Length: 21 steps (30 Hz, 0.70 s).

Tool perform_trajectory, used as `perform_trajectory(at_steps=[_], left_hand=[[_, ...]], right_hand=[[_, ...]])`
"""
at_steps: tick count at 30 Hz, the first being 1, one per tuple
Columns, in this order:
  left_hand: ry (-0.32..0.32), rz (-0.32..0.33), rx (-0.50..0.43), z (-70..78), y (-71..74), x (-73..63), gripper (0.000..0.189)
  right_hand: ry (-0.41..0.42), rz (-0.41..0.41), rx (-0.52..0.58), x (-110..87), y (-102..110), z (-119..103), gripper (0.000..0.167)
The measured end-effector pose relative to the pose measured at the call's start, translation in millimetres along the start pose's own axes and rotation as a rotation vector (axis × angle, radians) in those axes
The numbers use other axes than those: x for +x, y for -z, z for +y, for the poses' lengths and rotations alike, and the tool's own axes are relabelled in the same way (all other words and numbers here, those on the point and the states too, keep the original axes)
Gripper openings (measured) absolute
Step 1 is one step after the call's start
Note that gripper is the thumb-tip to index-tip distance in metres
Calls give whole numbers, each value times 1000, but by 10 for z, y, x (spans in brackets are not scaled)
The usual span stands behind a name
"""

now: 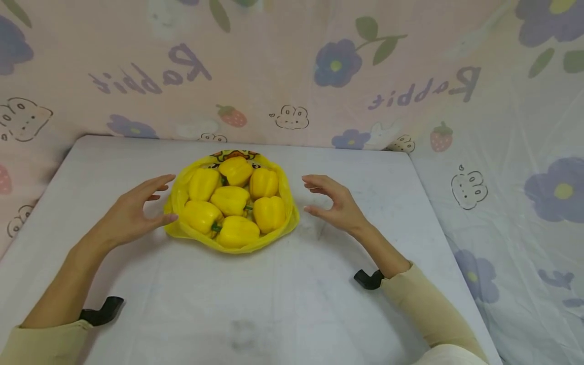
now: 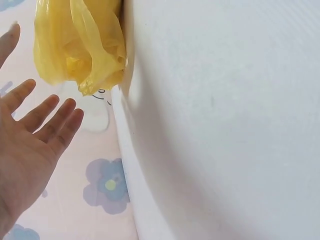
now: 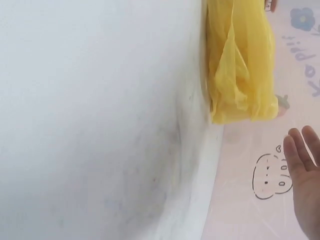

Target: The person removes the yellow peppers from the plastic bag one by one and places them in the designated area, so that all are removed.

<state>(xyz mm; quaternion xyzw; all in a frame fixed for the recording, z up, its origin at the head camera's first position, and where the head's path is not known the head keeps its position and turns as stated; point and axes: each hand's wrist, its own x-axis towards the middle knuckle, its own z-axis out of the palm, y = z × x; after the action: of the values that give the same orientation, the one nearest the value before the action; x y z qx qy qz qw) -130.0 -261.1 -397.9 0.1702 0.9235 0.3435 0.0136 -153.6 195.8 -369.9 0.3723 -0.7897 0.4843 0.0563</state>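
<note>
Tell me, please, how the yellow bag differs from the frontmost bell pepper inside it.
The yellow bag is thin and creased, while the frontmost bell pepper is smooth and glossy. The bag is much larger than the pepper. The bag bears a print; the pepper is plain. Both are yellow.

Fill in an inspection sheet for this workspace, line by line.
Surface: white tabletop, with grey smudges in places.
Job's things: yellow bag standing open on the tabletop, seven yellow bell peppers visible inside; any beneath are hidden.
Clutter: nothing seen.
Hands: left hand and right hand are open on opposite sides of the bag, holding nothing; the right is clearly apart from it.
Cables: nothing seen.
Surroundings: pale printed backdrop with rabbits, flowers, strawberries and mirrored "Rabbit" lettering; beige sleeves with a black curved piece at each wrist.
</note>
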Motion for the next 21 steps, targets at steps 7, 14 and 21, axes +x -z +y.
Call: perform_trajectory(at_steps=[7, 14, 21], left_hand=[[25, -52, -54, 31, 3, 35, 90], [28, -91, -93, 63, -20, 65, 89], [40, -134, -81, 83, -19, 108, 93]], right_hand=[[-14, -46, 47, 73, -122, -56, 57], [-21, -104, 69, 116, -248, -47, 56], [-61, -193, 31, 129, -376, 202, 58]])
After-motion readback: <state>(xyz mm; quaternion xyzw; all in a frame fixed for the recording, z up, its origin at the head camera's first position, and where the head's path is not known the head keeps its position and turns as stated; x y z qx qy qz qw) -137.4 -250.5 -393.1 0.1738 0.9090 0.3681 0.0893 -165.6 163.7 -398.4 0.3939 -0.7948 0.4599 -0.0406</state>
